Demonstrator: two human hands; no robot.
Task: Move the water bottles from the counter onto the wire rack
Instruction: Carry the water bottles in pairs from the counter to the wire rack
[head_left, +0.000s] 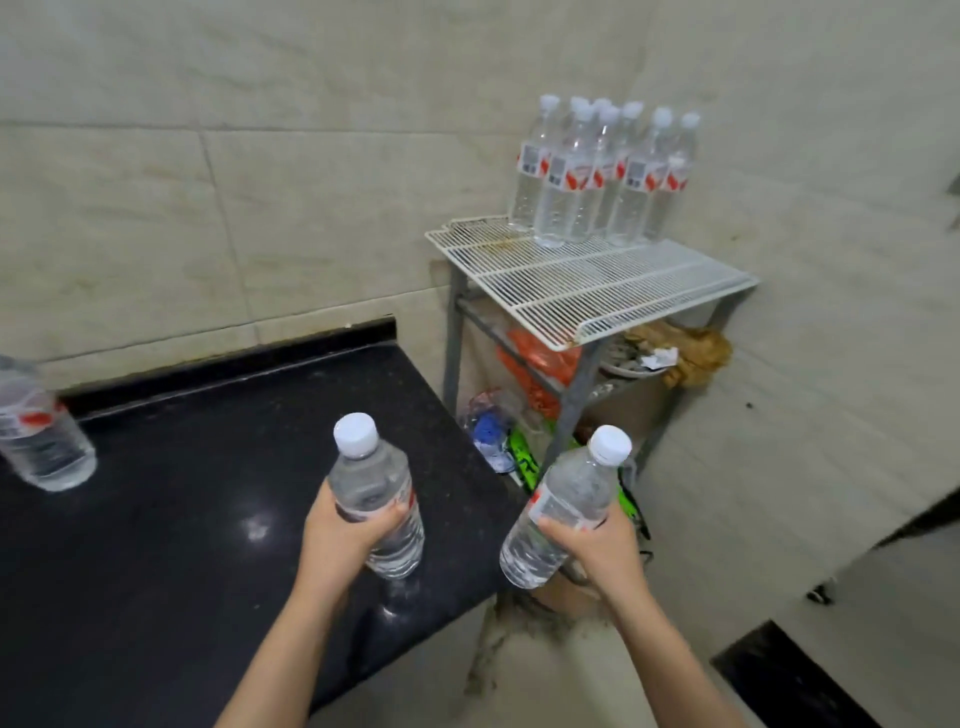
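Black counter (171, 545) fills lower left, against tiled wall (260, 156). White wire rack (597, 288) stands just right of it, in corner. Cluster of water bottles (597, 171) upright at rack's back edge — front half of shelf bare. One bottle on counter (44, 436) at far left edge. Left hand (340, 535) fingers wrapped round bottle (376, 493), above counter. Right hand (597, 551) clamped on second bottle (563, 504), tilted — off counter's right edge, below rack.
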